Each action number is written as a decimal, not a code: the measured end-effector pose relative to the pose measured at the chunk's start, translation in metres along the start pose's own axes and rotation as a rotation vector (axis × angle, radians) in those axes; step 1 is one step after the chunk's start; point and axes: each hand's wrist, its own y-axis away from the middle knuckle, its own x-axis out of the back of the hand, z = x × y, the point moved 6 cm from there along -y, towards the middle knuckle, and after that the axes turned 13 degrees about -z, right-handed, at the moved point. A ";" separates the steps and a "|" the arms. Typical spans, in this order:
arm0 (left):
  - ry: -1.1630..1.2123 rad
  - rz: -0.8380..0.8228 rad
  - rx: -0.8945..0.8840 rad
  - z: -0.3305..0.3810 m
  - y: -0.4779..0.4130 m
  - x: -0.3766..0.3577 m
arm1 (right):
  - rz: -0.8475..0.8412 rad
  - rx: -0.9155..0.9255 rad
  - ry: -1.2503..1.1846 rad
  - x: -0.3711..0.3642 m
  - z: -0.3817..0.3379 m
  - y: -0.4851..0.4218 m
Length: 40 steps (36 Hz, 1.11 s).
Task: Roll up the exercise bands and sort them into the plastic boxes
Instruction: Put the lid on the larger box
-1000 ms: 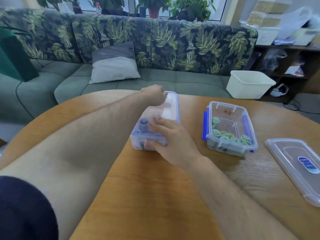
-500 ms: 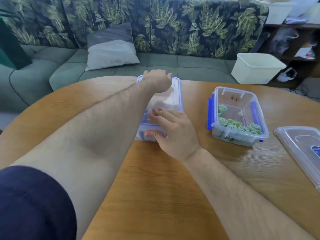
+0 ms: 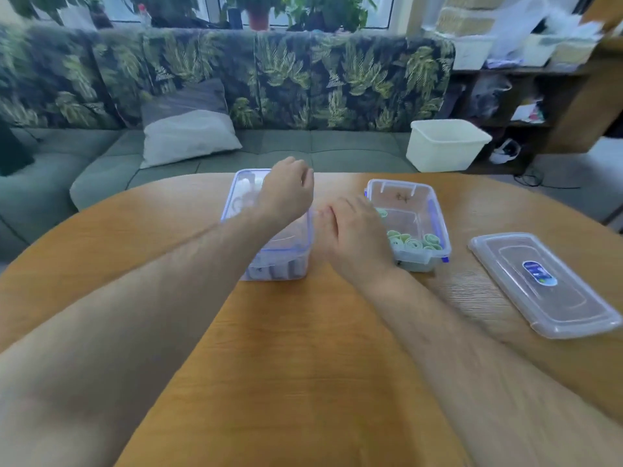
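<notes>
now the right hand (image 3: 357, 234) has come off the near end of the clear lidded plastic box with blue trim (image 3: 274, 267) and hangs just beside its right wall, fingers nearly straight, holding nothing. the left hand (image 3: 286, 192) stays over that box's far right rim, fingers curled; whether it pinches a clip i cannot tell. likely this box is closed or nearly so. just right of the right hand sits the open clear plastic box (image 3: 438, 214), pale green rolled exercise bands (image 3: 413, 242) at its near end. its flat clear lid with a blue sticker (image 3: 542, 281) lies further right on the round wooden table (image 3: 303, 348). nothing blocks that reach; the left forearm hides part of the lidded box.
</notes>
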 end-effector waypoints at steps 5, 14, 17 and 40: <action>0.240 0.015 -0.141 0.080 0.045 -0.017 | 0.071 -0.085 0.068 0.044 0.030 0.008; 0.511 -0.141 -0.183 0.205 0.083 -0.086 | 0.142 -0.245 0.263 0.128 0.116 0.073; 0.500 -0.229 -0.170 0.243 0.085 -0.126 | 0.102 -0.352 0.283 0.154 0.152 0.105; 0.848 -0.432 0.420 0.271 0.074 -0.251 | 0.011 -1.118 -0.164 0.189 0.287 0.199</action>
